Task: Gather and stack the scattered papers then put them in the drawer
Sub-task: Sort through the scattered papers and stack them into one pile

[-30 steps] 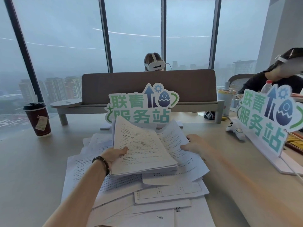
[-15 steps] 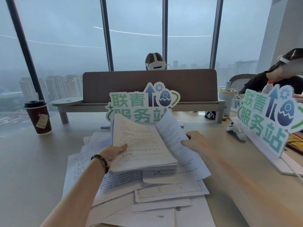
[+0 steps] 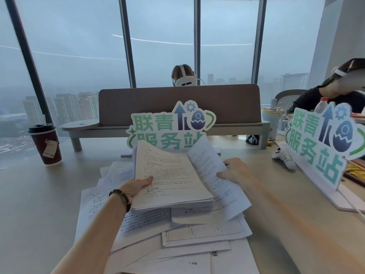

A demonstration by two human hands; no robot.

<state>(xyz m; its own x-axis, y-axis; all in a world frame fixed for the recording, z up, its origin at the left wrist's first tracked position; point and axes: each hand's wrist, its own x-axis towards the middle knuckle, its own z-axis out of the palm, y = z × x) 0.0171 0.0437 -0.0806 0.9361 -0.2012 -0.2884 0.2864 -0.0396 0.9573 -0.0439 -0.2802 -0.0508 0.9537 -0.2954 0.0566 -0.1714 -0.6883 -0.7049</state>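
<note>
A thick stack of printed papers [image 3: 171,182] is held tilted above the desk, its far edge raised. My left hand [image 3: 136,185] grips the stack's left edge, thumb on top. My right hand [image 3: 234,171] pinches a single printed sheet [image 3: 215,180] that leans against the stack's right side, its top corner lifted. Beneath them several loose white sheets [image 3: 197,240] lie scattered and overlapping on the beige desk [image 3: 39,204]. No drawer is in view.
A green-lettered standing sign [image 3: 169,127] is just behind the papers, a second one [image 3: 324,143] at the right. A dark red coffee cup [image 3: 46,145] stands at the left. A grey divider shelf [image 3: 177,107] crosses the back. A white controller [image 3: 284,158] lies right. Two people sit beyond.
My right hand has lifted the single sheet up and toward the stack's right side. The stack in my left hand has barely moved.
</note>
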